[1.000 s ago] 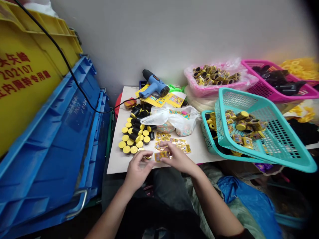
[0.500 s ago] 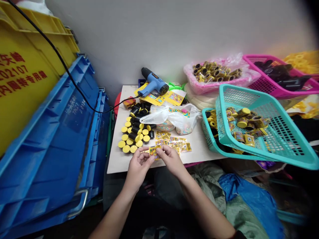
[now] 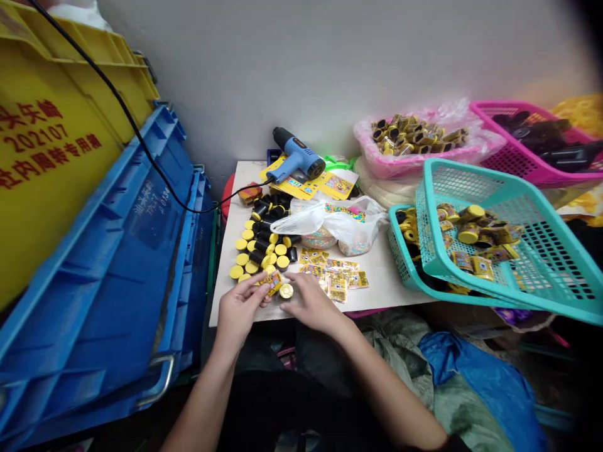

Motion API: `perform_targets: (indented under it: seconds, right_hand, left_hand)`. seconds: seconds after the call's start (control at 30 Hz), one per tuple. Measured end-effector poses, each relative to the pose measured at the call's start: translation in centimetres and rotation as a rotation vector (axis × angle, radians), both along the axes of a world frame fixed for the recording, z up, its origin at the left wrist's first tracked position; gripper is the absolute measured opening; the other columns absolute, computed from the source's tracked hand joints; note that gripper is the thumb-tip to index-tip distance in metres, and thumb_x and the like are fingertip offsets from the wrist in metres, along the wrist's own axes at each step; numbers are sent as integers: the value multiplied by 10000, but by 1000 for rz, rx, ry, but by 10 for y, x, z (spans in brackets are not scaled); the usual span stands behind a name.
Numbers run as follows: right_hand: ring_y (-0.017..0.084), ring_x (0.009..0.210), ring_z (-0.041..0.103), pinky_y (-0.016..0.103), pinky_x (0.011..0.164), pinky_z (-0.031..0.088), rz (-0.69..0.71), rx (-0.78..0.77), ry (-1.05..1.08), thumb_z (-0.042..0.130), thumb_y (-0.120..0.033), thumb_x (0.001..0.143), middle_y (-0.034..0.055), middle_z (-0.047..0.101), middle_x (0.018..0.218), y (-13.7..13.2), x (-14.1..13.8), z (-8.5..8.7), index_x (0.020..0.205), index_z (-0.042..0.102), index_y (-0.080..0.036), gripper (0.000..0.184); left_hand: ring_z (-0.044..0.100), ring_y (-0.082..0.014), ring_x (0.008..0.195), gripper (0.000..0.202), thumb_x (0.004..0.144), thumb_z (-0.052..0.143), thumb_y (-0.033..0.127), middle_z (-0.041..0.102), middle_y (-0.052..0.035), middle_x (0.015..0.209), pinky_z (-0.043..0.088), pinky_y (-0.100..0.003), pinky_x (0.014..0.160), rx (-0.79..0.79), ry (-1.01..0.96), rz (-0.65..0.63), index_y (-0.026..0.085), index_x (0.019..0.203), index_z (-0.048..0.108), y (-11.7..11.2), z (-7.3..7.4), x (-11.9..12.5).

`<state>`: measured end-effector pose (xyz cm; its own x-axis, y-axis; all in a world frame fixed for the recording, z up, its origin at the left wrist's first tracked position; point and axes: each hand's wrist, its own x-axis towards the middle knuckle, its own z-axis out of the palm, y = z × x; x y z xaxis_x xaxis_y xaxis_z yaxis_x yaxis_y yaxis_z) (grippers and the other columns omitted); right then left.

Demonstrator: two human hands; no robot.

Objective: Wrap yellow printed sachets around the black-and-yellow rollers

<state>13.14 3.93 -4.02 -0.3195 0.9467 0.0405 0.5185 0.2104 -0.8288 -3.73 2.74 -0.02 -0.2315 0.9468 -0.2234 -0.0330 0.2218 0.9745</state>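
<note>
My left hand [image 3: 240,307] pinches a small yellow printed label [image 3: 274,282] at the near edge of the white table [image 3: 381,282]. My right hand [image 3: 308,301] holds a small container with a yellow cap [image 3: 286,290] between its fingertips, right beside the label. Just behind my hands stand several black containers with yellow caps [image 3: 259,248]. A spread of yellow labels [image 3: 334,273] lies to the right of my hands.
A blue heat gun [image 3: 296,157] lies at the table's back with its black cord running left. A plastic bag of coloured beads [image 3: 336,226] sits mid-table. Stacked teal baskets [image 3: 471,251] and pink baskets [image 3: 424,147] of containers stand right. Blue and yellow crates [image 3: 94,220] lean left.
Both hands have lowered from holding a label in the air to the table edge. The right hand now grips a yellow-capped container, and the label stays in the left.
</note>
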Motion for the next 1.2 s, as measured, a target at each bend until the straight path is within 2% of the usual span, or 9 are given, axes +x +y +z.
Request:
perform_targets:
  seconds: [0.07,0.13,0.23,0.3,0.37,0.53,0.83,1.03,1.2]
  right_hand:
    - [231,1034,511,392,911,393,37,39,-58,627,-183,716,89,580,1065,0,-2,-4,1078,552,-198,370]
    - [209,927,549,373,846,431,-83,6,15,592,-165,715,65,589,975,0,1,-3,974,551,-202,265]
    - [172,746,586,338,712,474,-243,-166,414,613,-282,725,14,585,834,2,11,9,937,478,-224,258]
    - [151,636,592,310,632,478,-205,-302,693,622,-367,747,-14,576,731,3,18,19,948,458,-226,295]
    - [136,590,576,284,584,467,-139,-368,809,660,-405,733,-21,562,681,2,21,26,926,497,-213,318]
    - [106,585,490,244,539,444,-127,-416,835,722,-414,677,-17,528,712,-1,17,29,853,593,-205,303]
    - [87,550,448,204,472,348,-70,-587,797,665,-490,715,-19,509,667,-1,25,29,719,592,-172,326]
    - [97,567,431,227,520,349,-179,-348,657,651,-454,748,-30,495,651,-6,24,28,772,588,-186,276]
    - [102,582,446,239,550,363,-206,-290,595,650,-437,751,-28,508,665,-11,20,28,812,594,-190,260]
  left_hand:
    - [635,-134,534,296,623,761,307,737,-36,678,540,-245,567,-9,33,8,140,866,742,-1,-1,0]
    - [643,-148,532,257,633,756,310,737,-37,657,549,-260,568,-13,67,27,148,833,753,-1,-2,-2]
    - [681,-182,621,255,637,757,325,758,-57,750,570,-285,616,2,65,26,159,831,758,-3,-5,-4]
    - [697,-207,708,251,634,761,330,762,-68,831,580,-308,672,15,42,12,161,821,759,-4,-7,-4]
    - [697,-213,753,249,635,764,333,762,-70,845,581,-322,717,23,12,-8,163,817,758,-6,-10,-3]
    - [683,-244,887,260,645,764,356,744,-99,963,584,-342,735,19,-180,-73,149,802,749,-7,-13,0]
    - [689,-217,749,258,578,815,353,751,-104,885,595,-324,650,11,-268,-169,155,735,761,-10,-18,-6]
    - [692,-227,708,237,568,808,353,755,-87,846,600,-355,650,63,-147,-175,175,719,769,-8,-12,-2]
    - [689,-257,884,95,607,782,261,764,-60,809,548,-377,850,169,1,-230,228,695,771,-7,-2,-2]
